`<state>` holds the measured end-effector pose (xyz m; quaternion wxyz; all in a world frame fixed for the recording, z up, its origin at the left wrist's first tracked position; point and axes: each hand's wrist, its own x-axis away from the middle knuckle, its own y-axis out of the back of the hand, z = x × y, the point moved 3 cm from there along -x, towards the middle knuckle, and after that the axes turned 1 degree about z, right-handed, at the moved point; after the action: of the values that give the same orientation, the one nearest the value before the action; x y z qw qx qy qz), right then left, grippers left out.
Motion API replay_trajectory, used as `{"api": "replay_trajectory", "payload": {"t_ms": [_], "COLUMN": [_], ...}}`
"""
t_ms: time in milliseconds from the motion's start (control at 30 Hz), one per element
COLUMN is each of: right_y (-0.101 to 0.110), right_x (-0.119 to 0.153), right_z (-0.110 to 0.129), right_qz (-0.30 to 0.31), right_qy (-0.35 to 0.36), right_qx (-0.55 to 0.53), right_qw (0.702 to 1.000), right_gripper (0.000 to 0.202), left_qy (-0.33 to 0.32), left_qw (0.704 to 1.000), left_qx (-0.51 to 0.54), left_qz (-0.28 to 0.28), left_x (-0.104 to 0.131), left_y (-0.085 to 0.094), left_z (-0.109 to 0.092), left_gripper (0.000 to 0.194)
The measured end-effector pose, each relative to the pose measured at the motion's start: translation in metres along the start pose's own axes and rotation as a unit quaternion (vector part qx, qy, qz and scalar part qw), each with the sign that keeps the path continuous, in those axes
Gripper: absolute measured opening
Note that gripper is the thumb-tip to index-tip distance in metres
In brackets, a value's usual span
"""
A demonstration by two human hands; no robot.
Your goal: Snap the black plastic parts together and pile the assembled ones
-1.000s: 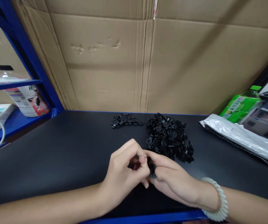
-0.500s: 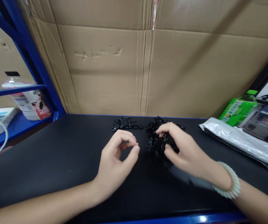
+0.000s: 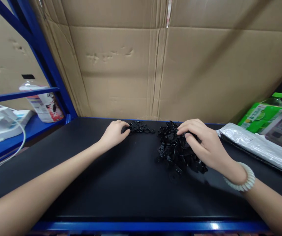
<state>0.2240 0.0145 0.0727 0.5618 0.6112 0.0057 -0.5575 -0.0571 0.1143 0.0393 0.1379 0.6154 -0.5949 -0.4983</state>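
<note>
My left hand (image 3: 115, 134) reaches to the left end of a small heap of black plastic parts (image 3: 141, 127) near the back edge of the table. Its thumb and fingers are a little apart, with black parts showing in the gap; no held part stands out. Over the upper right of a larger heap of similar flat, round black parts (image 3: 172, 149), my right hand (image 3: 202, 139) is bent with thumb and fingertips apart. Those fingertips touch or hover just above the parts. A pale coiled band (image 3: 246, 178) circles the right wrist.
Both heaps lie on a black tabletop (image 3: 121, 190) with a blue front edge. Cardboard (image 3: 116, 75) walls the back. At right are a silver plastic package (image 3: 254, 141) and a green pack (image 3: 261, 114). A bottle (image 3: 42, 105) and a power strip (image 3: 5, 123) occupy the blue shelf at left.
My left hand has gone from a curled pose in the middle to the small heap at the back left. The right hand stays at the larger heap, which is now more exposed.
</note>
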Motion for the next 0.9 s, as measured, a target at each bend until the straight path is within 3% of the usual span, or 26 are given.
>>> {"api": "replay_trajectory", "payload": {"t_ms": [200,400,533,633,767,833,900], "right_y": [-0.002,-0.011,-0.023,-0.033,-0.04,-0.041,-0.039], "right_x": [0.008,0.012,0.016,0.02,0.023,0.024,0.024], "right_z": [0.018,0.023,0.026,0.029,0.038,0.045,0.051], "right_qz": [-0.004,0.05,0.137,0.165,0.209,0.241,0.254], "right_qy": [0.0,-0.08,-0.187,-0.244,-0.268,-0.249,-0.224], "right_qx": [-0.085,-0.237,-0.381,-0.487,-0.583,-0.601,-0.595], "right_qw": [0.996,0.967,0.895,0.822,0.738,0.72,0.729], "right_gripper": [0.02,0.037,0.03,0.025,0.04,0.034,0.028], "left_qy": [-0.017,-0.008,-0.015,-0.029,-0.099,-0.116,-0.139], "left_qw": [1.0,0.999,0.991,0.936,0.899,0.898,0.903], "left_qx": [-0.009,0.039,0.127,0.35,0.421,0.417,0.398], "left_qz": [0.015,-0.032,-0.042,0.011,0.067,0.081,0.082], "left_x": [0.002,0.002,0.02,0.045,0.079,0.088,0.093], "left_y": [-0.014,0.0,0.003,-0.003,-0.007,-0.008,-0.009], "left_z": [0.007,-0.004,-0.04,-0.076,-0.115,-0.124,-0.128], "left_gripper": [0.007,0.013,0.02,0.018,0.015,0.017,0.017]}}
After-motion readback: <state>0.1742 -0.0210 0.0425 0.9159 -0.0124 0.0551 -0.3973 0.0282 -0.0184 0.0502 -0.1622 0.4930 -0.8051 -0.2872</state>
